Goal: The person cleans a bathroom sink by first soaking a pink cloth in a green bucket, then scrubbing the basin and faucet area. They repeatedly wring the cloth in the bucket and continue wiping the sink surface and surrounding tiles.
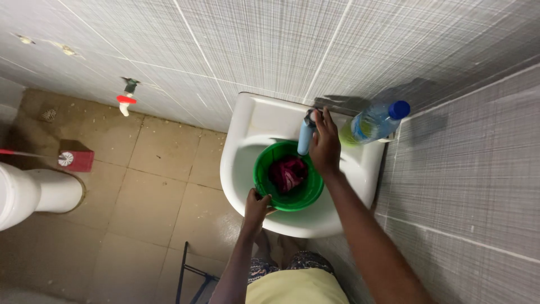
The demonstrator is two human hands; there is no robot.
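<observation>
A green plastic bucket (264,186) sits inside a white wash basin (247,135), with a dark red cloth (288,173) lying in it. My left hand (256,205) grips the bucket's near rim. My right hand (324,145) reaches over the bucket and rests on the tap (306,132), a pale blue spout that points down into the bucket. Whether water is running cannot be made out.
A clear plastic bottle (371,124) with a blue cap and yellow-green liquid stands on the basin's right edge. A wall tap with a red handle (127,99) is at left. A white toilet (34,194) and a red brush holder (76,159) stand on the tiled floor. A black metal frame (188,276) is near my legs.
</observation>
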